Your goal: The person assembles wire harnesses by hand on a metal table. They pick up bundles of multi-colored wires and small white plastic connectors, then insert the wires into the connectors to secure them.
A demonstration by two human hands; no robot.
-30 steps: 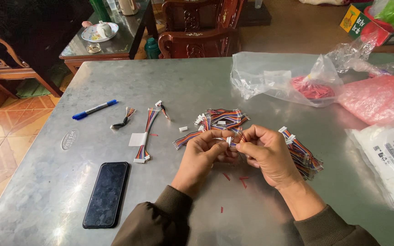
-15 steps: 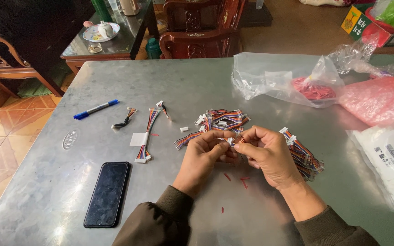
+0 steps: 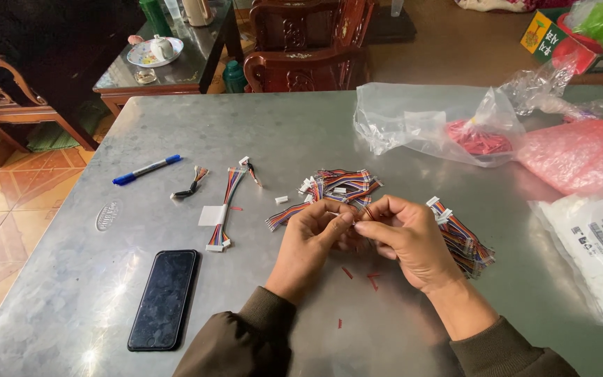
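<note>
Around my hands: a black smartphone lies face up well to the left of my left hand. Further left and ahead, a blue marker pen, a short dark wire stub, and a multicoloured ribbon cable with a white label and white end connectors. Just ahead of both hands, a loose pile of ribbon cables of the same kind; just right of my right hand, a second bundle of cables, partly hidden by that hand. Small red wire offcuts lie on the metal table directly beneath my wrists.

Containers: ahead and to the right, a clear plastic bag holding a red bundle; beside it a pink bubble-wrap bag, contents not discernible; at far right, white labelled packets in clear plastic.

In hand: a thin red wire piece, held between my two hands above the table. Both hands are closed narrow, fingertips pinched together on it and touching each other; most of it is hidden by my fingers.
</note>
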